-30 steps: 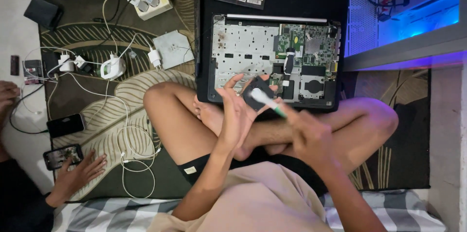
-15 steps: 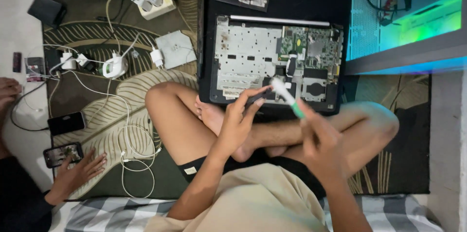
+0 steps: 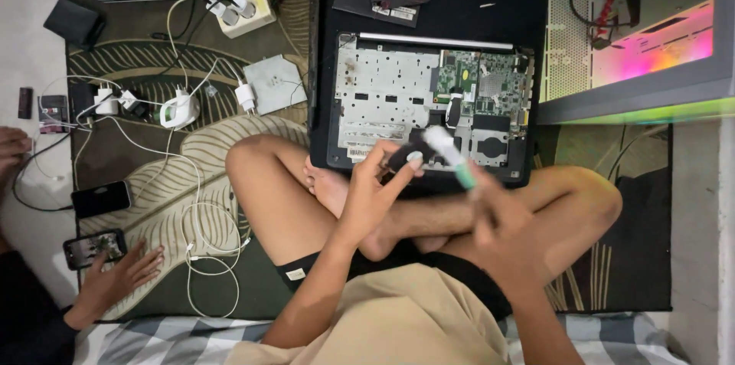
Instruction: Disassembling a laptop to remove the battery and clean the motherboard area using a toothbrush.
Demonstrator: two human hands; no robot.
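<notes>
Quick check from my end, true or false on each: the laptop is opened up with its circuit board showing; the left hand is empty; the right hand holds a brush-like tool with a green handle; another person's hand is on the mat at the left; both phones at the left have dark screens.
1. The laptop lies opened up, circuit board showing. True.
2. The left hand is empty. False: it pinches a small dark part over the laptop's near edge.
3. The right hand holds a green-handled, white-tipped tool. True, though it is blurred.
4. Another person's hand rests on the mat at the left. True.
5. Both phones have dark screens. False: the nearer phone is lit; the other phone is dark.
</notes>
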